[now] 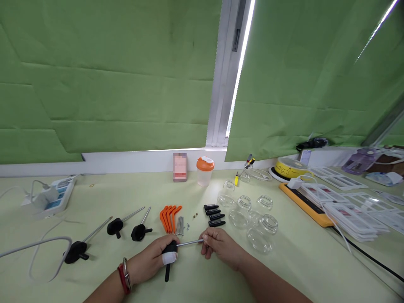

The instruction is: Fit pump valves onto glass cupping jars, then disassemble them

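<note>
Item: black-handled rod tool [176, 248], held over table [94, 198], just in front of orange clips [169, 218]. Handle is gripped by left hand [154, 261], closed round it, one finger taped. Rod tip is pinched by right hand [217, 246], closed. Risk: rod could slip thru the pinch and knock loose screws [179, 225] or glass jars [252, 221], right of the clips; taped finger prob. weakens grip.

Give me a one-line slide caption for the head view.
Left hand grips a black-handled rod; right hand pinches its metal tip.
</note>
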A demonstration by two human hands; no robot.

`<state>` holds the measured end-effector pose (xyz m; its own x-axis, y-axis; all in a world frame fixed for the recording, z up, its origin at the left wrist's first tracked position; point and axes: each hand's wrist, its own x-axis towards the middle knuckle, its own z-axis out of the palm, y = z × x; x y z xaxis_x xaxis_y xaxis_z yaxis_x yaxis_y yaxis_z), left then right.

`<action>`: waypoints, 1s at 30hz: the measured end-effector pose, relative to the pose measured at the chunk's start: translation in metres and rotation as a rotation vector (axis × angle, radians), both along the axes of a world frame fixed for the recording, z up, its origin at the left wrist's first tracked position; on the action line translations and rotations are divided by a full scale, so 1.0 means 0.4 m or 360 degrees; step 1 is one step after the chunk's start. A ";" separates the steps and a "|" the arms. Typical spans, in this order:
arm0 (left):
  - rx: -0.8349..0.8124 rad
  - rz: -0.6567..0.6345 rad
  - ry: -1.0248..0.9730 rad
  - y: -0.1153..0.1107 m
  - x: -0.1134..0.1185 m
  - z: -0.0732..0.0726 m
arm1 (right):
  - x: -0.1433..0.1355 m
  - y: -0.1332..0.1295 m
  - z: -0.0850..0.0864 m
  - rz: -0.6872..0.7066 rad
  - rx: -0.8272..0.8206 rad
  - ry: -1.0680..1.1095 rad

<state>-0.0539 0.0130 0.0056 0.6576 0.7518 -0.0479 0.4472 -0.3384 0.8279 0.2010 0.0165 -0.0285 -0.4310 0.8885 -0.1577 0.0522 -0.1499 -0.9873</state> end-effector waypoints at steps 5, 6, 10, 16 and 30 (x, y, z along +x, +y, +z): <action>0.0037 0.0041 -0.0005 -0.007 -0.007 -0.017 | -0.001 0.002 -0.013 -0.0039 0.0033 -0.0026; 0.0082 0.0033 -0.0013 -0.010 -0.006 -0.019 | -0.001 0.002 -0.015 -0.0054 0.0039 -0.0022; 0.0407 -0.0003 -0.0035 -0.013 -0.006 -0.009 | -0.001 -0.002 -0.015 -0.0080 0.0050 0.0072; 0.1135 0.0934 0.0130 0.030 -0.112 0.036 | 0.002 -0.006 -0.005 -0.0058 0.0039 0.0057; 0.0389 0.1490 0.1565 0.062 -0.343 0.050 | 0.002 -0.008 -0.004 -0.0052 0.0040 0.0011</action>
